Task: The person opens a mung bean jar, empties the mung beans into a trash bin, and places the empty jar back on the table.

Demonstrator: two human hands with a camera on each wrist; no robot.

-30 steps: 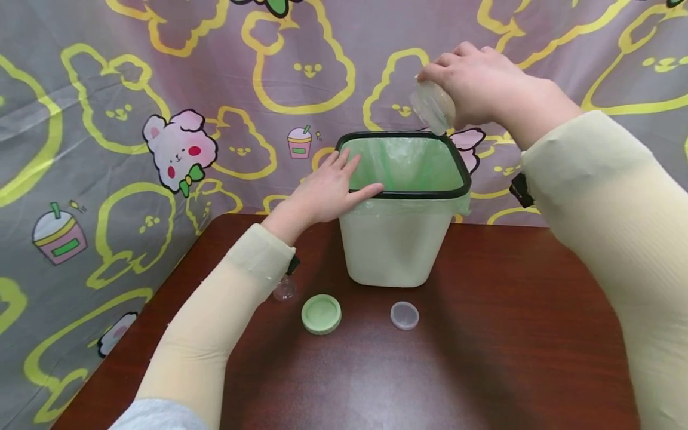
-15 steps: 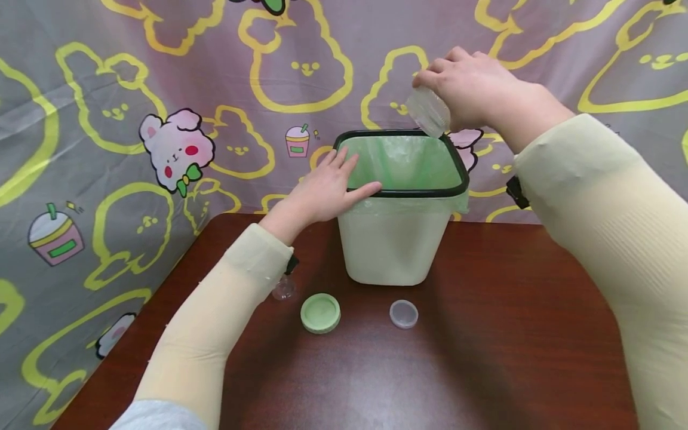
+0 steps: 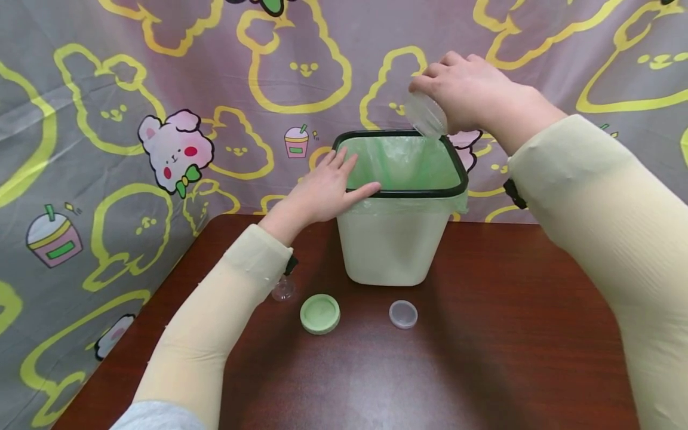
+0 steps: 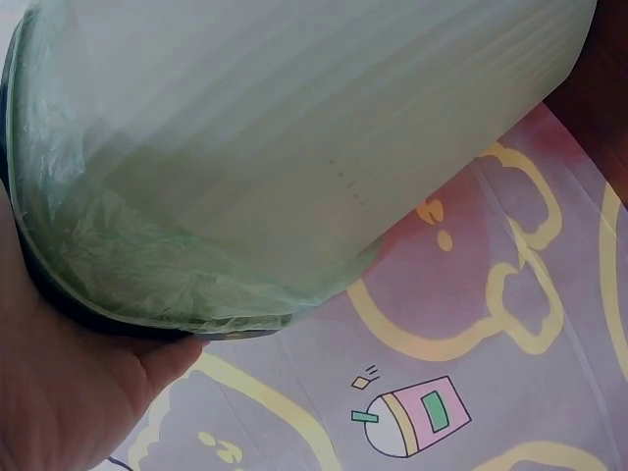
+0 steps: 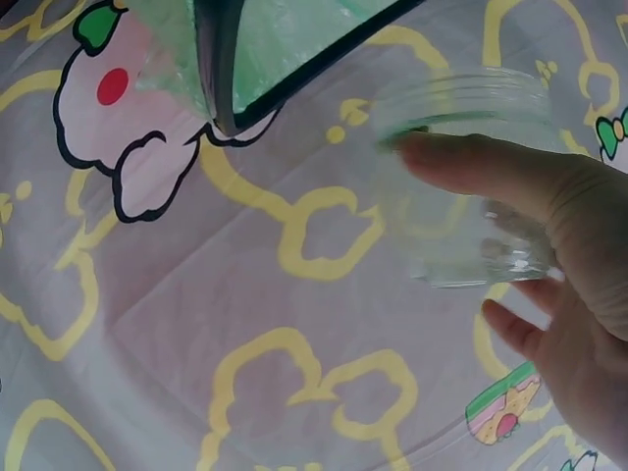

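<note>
A white trash bin (image 3: 395, 245) with a black rim and a pale green liner stands at the back of the table. My left hand (image 3: 328, 188) rests on the rim's left front corner, fingers spread and straight, thumb along the front edge. In the left wrist view the liner (image 4: 147, 255) hangs over the bin's outer wall. My right hand (image 3: 464, 89) grips a clear plastic jar (image 3: 426, 115) by its sides, tilted mouth-down above the rim's back right corner. Nothing plain to see is inside the jar (image 5: 442, 235).
Nearer on the brown table (image 3: 484, 358) lie a round green lid (image 3: 320, 313) and a small translucent lid (image 3: 403, 314). A small clear rounded piece (image 3: 283, 289) sits partly behind the left sleeve. A patterned cloth (image 3: 215, 77) hangs behind and at the left.
The right hand and jar have come slightly down and left. A beige look inside the jar a second ago is gone, and it now looks clear. The left hand stays on the rim.
</note>
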